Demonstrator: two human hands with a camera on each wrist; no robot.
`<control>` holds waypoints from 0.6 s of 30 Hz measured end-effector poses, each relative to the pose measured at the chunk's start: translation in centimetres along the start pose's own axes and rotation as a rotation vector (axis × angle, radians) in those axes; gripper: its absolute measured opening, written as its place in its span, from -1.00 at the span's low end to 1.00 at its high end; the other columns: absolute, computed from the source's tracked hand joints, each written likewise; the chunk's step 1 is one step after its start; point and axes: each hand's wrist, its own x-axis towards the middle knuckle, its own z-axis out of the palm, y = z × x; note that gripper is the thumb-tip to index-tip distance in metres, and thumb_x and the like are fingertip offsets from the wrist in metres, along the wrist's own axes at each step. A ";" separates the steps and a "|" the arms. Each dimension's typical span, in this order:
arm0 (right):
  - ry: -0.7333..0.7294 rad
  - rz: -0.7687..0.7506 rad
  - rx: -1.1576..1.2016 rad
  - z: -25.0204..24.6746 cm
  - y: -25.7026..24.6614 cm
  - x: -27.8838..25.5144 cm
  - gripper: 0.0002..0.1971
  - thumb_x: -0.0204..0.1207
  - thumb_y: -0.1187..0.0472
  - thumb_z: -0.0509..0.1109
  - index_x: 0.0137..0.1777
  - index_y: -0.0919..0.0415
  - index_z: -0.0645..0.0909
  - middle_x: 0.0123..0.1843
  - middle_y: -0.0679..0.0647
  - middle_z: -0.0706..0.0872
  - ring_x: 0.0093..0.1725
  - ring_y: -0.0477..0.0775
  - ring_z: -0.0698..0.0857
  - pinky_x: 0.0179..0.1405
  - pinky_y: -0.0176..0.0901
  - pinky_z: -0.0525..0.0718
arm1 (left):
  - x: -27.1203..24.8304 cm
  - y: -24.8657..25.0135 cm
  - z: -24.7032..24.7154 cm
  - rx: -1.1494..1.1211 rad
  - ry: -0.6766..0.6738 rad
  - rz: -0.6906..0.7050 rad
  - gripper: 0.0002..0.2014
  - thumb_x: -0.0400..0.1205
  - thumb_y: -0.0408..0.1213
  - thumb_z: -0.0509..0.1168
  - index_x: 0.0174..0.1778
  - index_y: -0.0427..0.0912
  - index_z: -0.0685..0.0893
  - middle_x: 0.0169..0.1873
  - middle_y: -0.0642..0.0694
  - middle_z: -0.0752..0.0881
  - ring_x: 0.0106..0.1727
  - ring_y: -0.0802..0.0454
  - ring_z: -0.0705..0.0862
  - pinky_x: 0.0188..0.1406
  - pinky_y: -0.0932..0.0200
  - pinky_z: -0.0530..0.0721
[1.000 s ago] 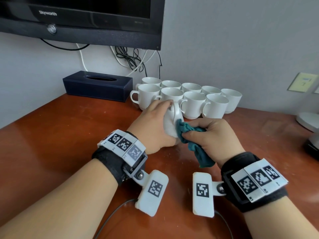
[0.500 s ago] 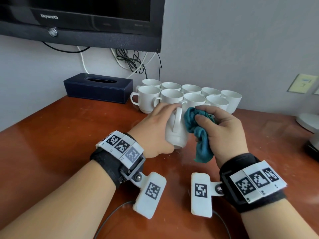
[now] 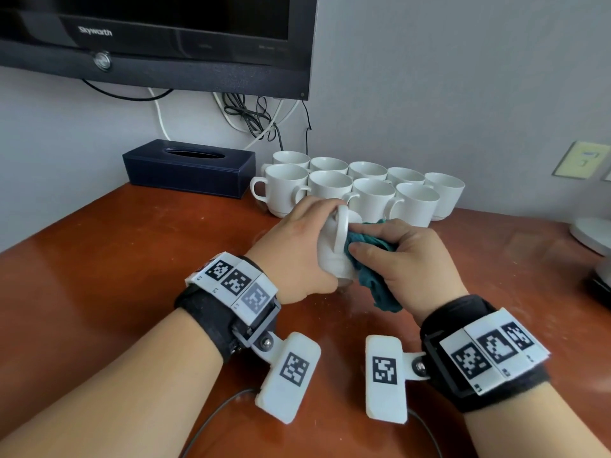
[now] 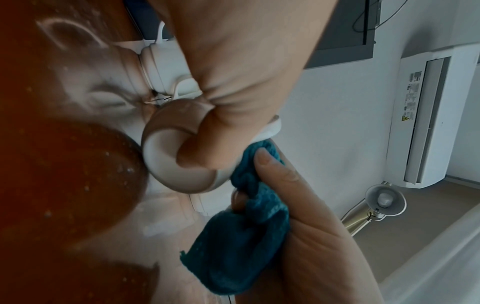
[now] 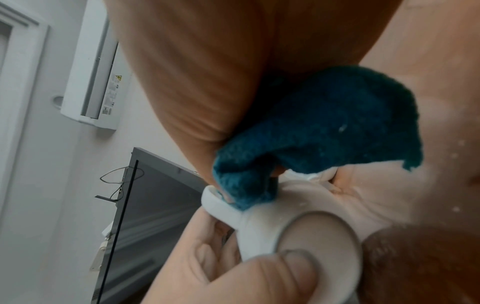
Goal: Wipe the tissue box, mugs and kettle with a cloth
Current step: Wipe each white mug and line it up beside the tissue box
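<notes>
My left hand [image 3: 297, 246] grips a white mug [image 3: 334, 259] just above the wooden table, its handle [image 3: 342, 226] turned up toward me. The mug's round base [image 4: 179, 162] shows in the left wrist view, with my thumb across it. My right hand [image 3: 406, 259] holds a bunched teal cloth [image 3: 373, 276] and presses it against the mug beside the handle; the cloth [image 5: 311, 131] lies over the handle in the right wrist view. Several more white mugs [image 3: 363, 190] stand in two rows at the back. A dark blue tissue box [image 3: 188, 168] sits left of them.
The brown table [image 3: 99, 276] runs to the wall. A black TV [image 3: 158, 38] hangs above the tissue box, with cables dangling behind the mugs. A white and dark object [image 3: 595, 246] is cut off at the right edge.
The right hand with the cloth has slid from the mug's lower side up past the rim and back beside the handle. The left hand has lifted and turned the mug slightly.
</notes>
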 end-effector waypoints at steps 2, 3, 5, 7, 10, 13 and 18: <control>-0.029 0.029 0.040 -0.2 -0.4 -0.2 -0.70 0.58 0.39 0.53 -0.03 -0.11 0.89 -0.23 0.05 0.85 -0.39 -0.09 0.76 -0.38 -0.28 0.68 | 0.0 0.0 -0.2 -0.001 0.007 -0.013 0.07 0.28 0.12 0.69 0.68 0.19 0.26 0.55 0.24 0.29 0.51 0.04 0.48 0.46 -0.20 0.61; -0.036 0.043 0.055 -0.2 -0.5 -0.2 -0.72 0.58 0.40 0.53 -0.04 -0.05 0.89 -0.29 0.06 0.84 -0.45 -0.08 0.74 -0.44 -0.31 0.66 | 0.1 0.0 -0.2 -0.003 0.004 -0.015 0.07 0.27 0.14 0.68 0.68 0.19 0.27 0.55 0.24 0.29 0.51 0.04 0.48 0.45 -0.20 0.61; -0.016 0.051 0.046 -0.2 -0.4 -0.2 -0.76 0.58 0.39 0.53 -0.03 0.00 0.88 -0.34 0.02 0.83 -0.47 -0.12 0.72 -0.46 -0.33 0.63 | 0.0 0.1 -0.3 0.000 -0.008 -0.009 0.08 0.27 0.12 0.66 0.69 0.17 0.26 0.57 0.23 0.29 0.52 0.04 0.48 0.46 -0.19 0.61; 0.044 0.043 0.007 -0.1 0.0 -0.1 -0.77 0.58 0.34 0.54 0.00 -0.06 0.88 -0.31 -0.10 0.84 -0.40 -0.20 0.74 -0.39 -0.34 0.63 | 0.0 0.3 -0.2 0.005 -0.020 0.001 0.08 0.29 0.00 0.68 0.71 0.16 0.25 0.58 0.21 0.28 0.53 0.04 0.46 0.49 -0.13 0.59; 0.151 0.020 -0.019 0.1 0.5 0.2 -0.72 0.59 0.30 0.52 0.02 -0.18 0.87 -0.07 -0.11 0.87 -0.20 -0.22 0.78 -0.24 -0.33 0.66 | 0.0 0.9 0.0 0.000 -0.043 0.016 0.05 0.33 -0.27 0.66 0.72 0.13 0.25 0.56 0.19 0.28 0.52 0.07 0.42 0.49 0.09 0.51; 0.229 0.009 -0.068 0.1 0.9 0.6 -0.74 0.61 0.23 0.50 0.15 -0.17 0.86 0.10 -0.01 0.83 0.03 -0.05 0.80 0.04 -0.05 0.77 | 0.1 1.1 0.3 0.011 -0.055 0.044 0.07 0.32 -0.34 0.62 0.72 0.13 0.24 0.55 0.21 0.27 0.53 0.10 0.39 0.48 0.14 0.47; 0.138 -0.014 -0.050 0.3 0.5 0.2 -0.65 0.60 0.26 0.53 0.03 -0.33 0.84 0.08 -0.04 0.82 0.02 -0.09 0.80 0.08 -0.03 0.79 | 0.1 1.0 0.3 0.011 -0.039 0.024 0.05 0.34 -0.27 0.66 0.72 0.13 0.24 0.56 0.20 0.27 0.54 0.07 0.40 0.49 0.10 0.48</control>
